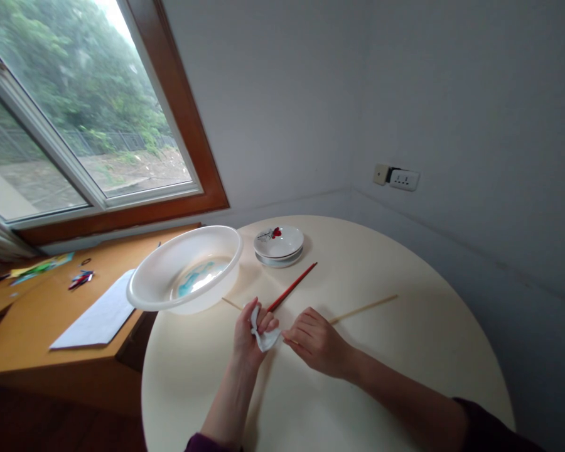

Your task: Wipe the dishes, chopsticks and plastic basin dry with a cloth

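Note:
My left hand (251, 333) is closed round a crumpled white tissue (265, 339) and a red chopstick (295, 285) that points up and right from it. My right hand (314, 339) is curled beside it, fingers on a pale wooden chopstick (363, 308) that runs to the right across the round cream table (405, 351). A short pale stick end (231, 304) shows left of my left hand. Both hands rest on the table close together, nearly touching at the tissue.
A large white plastic basin (186, 269) with bluish liquid sits at the table's left edge. Stacked small white dishes (279, 246) stand behind the chopsticks. A wooden desk (37, 314) with white paper (98, 316) lies left, under a window. A wall socket (403, 179) is at right.

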A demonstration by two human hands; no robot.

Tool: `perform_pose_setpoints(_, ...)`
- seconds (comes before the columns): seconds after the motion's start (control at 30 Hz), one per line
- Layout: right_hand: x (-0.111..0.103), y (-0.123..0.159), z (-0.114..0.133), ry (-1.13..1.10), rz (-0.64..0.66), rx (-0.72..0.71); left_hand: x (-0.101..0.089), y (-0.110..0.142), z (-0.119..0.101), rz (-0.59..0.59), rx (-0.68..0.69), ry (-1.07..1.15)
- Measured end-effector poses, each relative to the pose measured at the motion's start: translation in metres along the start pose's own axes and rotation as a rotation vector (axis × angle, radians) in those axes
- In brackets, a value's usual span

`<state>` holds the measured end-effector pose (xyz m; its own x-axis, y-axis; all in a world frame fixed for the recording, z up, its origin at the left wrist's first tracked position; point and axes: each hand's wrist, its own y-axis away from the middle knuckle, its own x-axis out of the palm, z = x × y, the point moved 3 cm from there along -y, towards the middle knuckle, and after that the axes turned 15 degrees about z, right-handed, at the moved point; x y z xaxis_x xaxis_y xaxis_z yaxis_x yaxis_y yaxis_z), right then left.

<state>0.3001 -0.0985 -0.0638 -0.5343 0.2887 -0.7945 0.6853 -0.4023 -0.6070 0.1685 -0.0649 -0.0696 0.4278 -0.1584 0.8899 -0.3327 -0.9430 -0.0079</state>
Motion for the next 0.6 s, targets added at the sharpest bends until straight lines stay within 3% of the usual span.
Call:
perform_pose_setpoints(0.27,-0.002,0.001,-0.008,-0.251,-0.054,0.119,-0.003,-0.001,-0.001,-0.047,0.055,0.062)
perform_pose_setpoints(0.6,-0.009,0.004,-0.022,-0.295,-0.086,0.200,-0.014,-0.004,-0.020,-0.049,0.143,-0.024)
